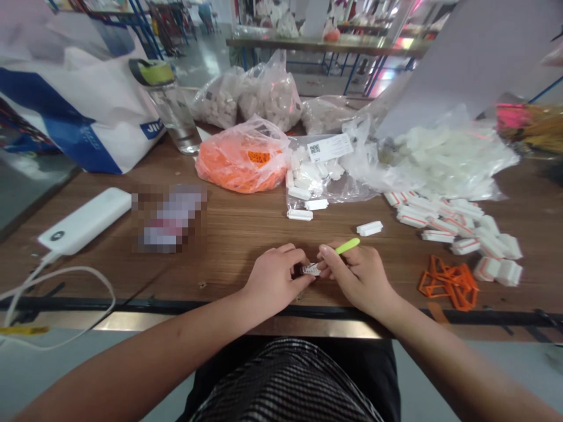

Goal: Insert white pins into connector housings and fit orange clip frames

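Observation:
My left hand [273,274] is closed, pinching a small white plastic piece [311,269] just above the table near its front edge. In my right hand [364,274] is a tool with a lime-green handle [347,246]; its working end is hidden by my fingers, close to the white piece. A loose white plastic part [370,228] lies beyond my right hand. To the right are a pile of white parts with orange strips [457,223] and a heap of orange frames [449,282].
Across the table stand a bag of orange pieces [241,158], a bag of white parts [321,170] and a crumpled clear bag [453,152]. On the left are a white power bank [85,220] with a cable, a blurred-out object [171,220], a bottle [173,114] and a shopping bag [105,111].

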`<state>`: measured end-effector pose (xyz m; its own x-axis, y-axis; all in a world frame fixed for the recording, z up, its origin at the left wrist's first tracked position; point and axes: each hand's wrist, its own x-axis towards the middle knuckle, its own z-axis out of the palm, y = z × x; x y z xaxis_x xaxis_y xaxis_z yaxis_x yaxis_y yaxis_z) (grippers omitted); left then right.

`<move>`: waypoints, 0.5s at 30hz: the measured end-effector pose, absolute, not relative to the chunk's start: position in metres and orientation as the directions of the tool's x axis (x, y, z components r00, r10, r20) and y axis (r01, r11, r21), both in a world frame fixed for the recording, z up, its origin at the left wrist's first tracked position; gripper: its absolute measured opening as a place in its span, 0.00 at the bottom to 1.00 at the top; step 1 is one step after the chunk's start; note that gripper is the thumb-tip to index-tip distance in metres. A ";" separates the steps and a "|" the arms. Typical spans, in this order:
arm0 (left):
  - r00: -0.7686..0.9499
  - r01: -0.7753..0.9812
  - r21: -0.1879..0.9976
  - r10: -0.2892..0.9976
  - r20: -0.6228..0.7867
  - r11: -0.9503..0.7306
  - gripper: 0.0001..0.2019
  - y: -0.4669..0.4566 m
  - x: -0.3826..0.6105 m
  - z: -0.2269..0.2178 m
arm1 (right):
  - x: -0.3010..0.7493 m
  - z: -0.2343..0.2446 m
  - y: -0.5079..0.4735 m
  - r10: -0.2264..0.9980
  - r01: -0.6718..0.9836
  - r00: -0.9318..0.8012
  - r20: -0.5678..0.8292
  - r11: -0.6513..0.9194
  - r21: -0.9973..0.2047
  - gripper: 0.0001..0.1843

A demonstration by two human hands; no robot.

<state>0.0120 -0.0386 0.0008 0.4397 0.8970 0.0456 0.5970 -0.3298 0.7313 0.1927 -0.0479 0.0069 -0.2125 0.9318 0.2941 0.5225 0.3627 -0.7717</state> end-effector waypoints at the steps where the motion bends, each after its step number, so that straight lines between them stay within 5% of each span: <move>1: 0.440 0.600 0.730 0.897 0.042 -0.328 0.08 -0.038 0.012 0.001 | 0.192 0.007 -0.049 0.918 0.544 -0.217 0.331 0.395 -0.740 0.17; 6: 0.433 0.601 0.738 0.901 0.021 -0.306 0.09 -0.038 0.012 0.000 | 0.186 0.012 -0.052 0.806 0.615 -0.328 0.493 0.578 -0.536 0.17; 15: 0.443 0.623 0.717 0.896 0.008 -0.314 0.06 -0.038 0.013 0.001 | 0.187 0.005 -0.053 0.884 0.602 -0.177 0.432 0.445 -0.663 0.17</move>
<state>0.0128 -0.0383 0.0012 0.4431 0.8964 0.0081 0.6227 -0.3143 0.7165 0.1866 -0.0533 0.0052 -0.1774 0.8843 0.4320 0.6019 0.4448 -0.6633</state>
